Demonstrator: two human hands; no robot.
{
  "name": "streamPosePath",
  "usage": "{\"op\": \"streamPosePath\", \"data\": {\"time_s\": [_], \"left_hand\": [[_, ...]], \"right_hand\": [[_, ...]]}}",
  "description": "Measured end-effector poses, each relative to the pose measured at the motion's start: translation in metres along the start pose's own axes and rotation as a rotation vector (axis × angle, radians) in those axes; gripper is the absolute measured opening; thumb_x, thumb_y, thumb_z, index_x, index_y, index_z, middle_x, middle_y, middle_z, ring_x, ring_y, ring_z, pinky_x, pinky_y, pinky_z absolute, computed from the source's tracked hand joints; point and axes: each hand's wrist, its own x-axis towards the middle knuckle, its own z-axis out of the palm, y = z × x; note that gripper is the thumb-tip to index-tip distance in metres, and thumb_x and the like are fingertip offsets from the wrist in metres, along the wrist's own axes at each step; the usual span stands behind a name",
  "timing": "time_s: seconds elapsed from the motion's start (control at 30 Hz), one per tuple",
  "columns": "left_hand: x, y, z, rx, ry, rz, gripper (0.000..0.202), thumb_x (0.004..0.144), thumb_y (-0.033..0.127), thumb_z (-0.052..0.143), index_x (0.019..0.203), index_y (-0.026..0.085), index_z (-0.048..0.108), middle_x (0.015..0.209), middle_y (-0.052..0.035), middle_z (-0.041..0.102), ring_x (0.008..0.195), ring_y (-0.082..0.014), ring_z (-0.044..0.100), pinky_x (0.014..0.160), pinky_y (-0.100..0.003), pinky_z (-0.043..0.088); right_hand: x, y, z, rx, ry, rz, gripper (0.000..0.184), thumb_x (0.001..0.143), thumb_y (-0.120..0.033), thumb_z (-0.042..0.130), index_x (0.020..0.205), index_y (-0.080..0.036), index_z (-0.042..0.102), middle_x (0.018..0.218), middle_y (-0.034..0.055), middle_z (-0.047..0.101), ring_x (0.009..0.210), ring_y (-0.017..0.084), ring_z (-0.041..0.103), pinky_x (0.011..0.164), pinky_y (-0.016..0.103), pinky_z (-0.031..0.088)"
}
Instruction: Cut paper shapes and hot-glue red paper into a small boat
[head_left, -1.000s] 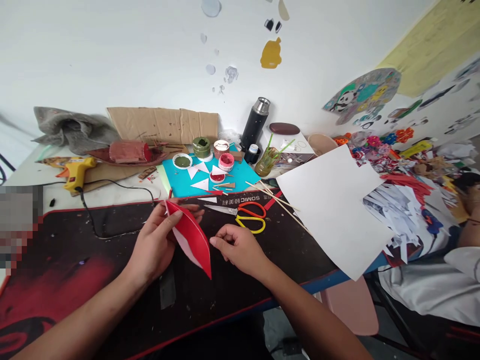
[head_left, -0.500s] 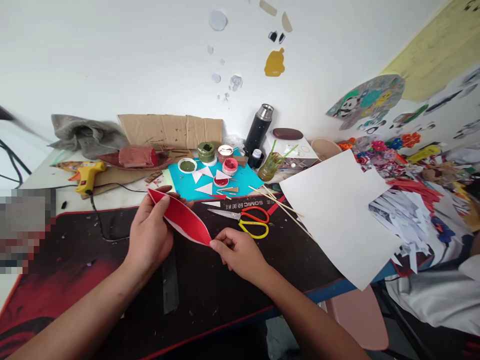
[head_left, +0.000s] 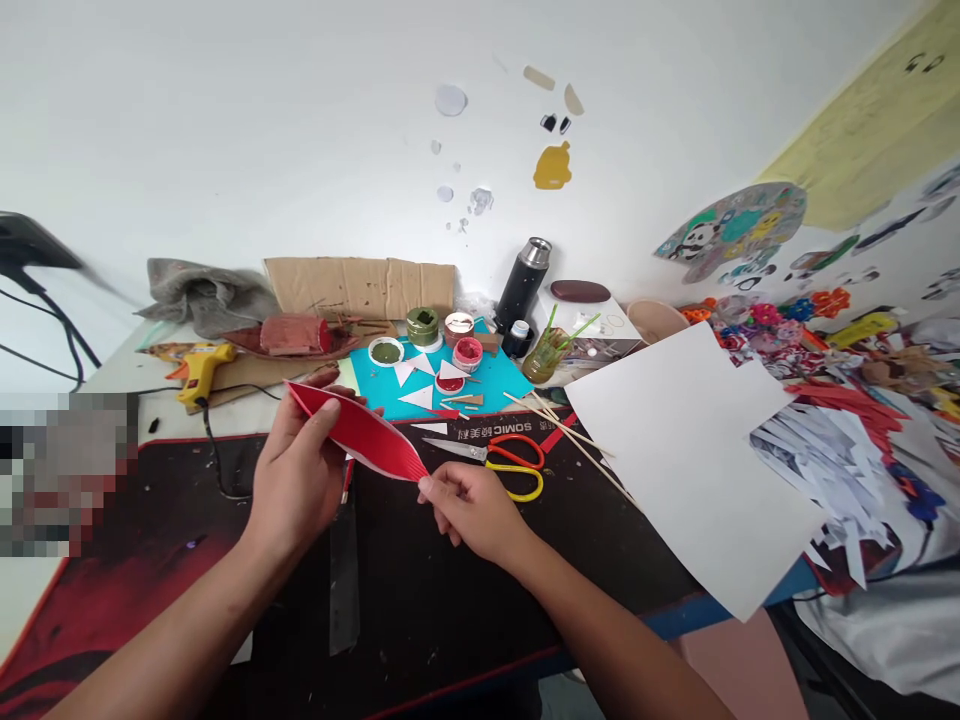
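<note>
In the head view, take the scissors (head_left: 486, 455) on the mat (head_left: 427, 610) as your landmark. The red folded piece (head_left: 375, 440) is raised in front of you, to the left of the scissors. Your left hand (head_left: 296, 465) grips its far-left part, thumb lying over the edge, the other fingers partly hidden behind. Your right hand (head_left: 472, 505), on the near side of the scissors, has thumb and index finger closed in a pinch on the piece's 1 narrow tip. Beyond the scissors lies the blue sheet (head_left: 514, 382); to their right, the white sheet (head_left: 682, 460).
</note>
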Motion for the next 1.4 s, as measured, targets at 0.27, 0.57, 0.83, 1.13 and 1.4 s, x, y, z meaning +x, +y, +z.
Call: {"op": "streamPosePath", "data": {"time_s": [0.27,0.57,0.83,1.13,1.4], "left_hand": [[-0.003,-0.004,-0.001,-0.017,-0.159,-0.295,0.067,0.073,0.050,0.100,0.130,0.024,0.074,0.115,-0.0119,0.084,0.112,-0.0388,0.079,0.097,-0.055,0.067],[0.000,-0.011,-0.002,-0.028,-0.150,-0.269,0.069,0.079,0.047,0.094,0.139,0.022,0.071,0.106,-0.0076,0.081,0.103,-0.0363,0.081,0.096,-0.055,0.068],[0.011,-0.007,-0.009,-0.034,-0.097,-0.225,0.058,0.081,0.044,0.088,0.131,0.020,0.071,0.102,-0.0053,0.080,0.100,-0.0316,0.079,0.096,-0.050,0.068],[-0.012,-0.008,-0.006,0.008,-0.201,-0.224,0.063,0.082,0.041,0.092,0.139,0.023,0.071,0.106,-0.0051,0.078,0.095,-0.0269,0.077,0.096,-0.049,0.068],[-0.004,-0.006,-0.006,-0.040,-0.081,-0.262,0.063,0.081,0.048,0.089,0.136,0.022,0.074,0.095,-0.0033,0.078,0.088,-0.0263,0.076,0.093,-0.046,0.067]], "right_hand": [[0.007,-0.011,0.001,0.144,-0.030,-0.028,0.054,0.098,-0.069,0.070,0.072,-0.022,0.062,0.046,-0.0076,0.052,0.036,0.008,0.043,0.042,0.023,0.031],[0.003,-0.014,0.001,0.381,-0.098,0.040,0.055,0.088,-0.071,0.079,0.069,-0.022,0.062,0.042,-0.0086,0.048,0.033,0.007,0.038,0.037,0.022,0.026],[-0.010,-0.015,-0.007,0.378,-0.152,0.063,0.053,0.091,-0.068,0.077,0.072,-0.020,0.064,0.045,-0.0073,0.052,0.035,0.008,0.042,0.038,0.021,0.025],[-0.006,-0.008,-0.003,0.211,-0.163,0.069,0.054,0.092,-0.074,0.075,0.088,-0.021,0.062,0.064,-0.0047,0.067,0.044,0.009,0.057,0.044,0.021,0.034],[-0.004,-0.008,0.002,0.163,-0.061,-0.019,0.052,0.093,-0.071,0.074,0.083,-0.022,0.062,0.058,-0.0067,0.058,0.042,0.010,0.050,0.043,0.023,0.037]]}}
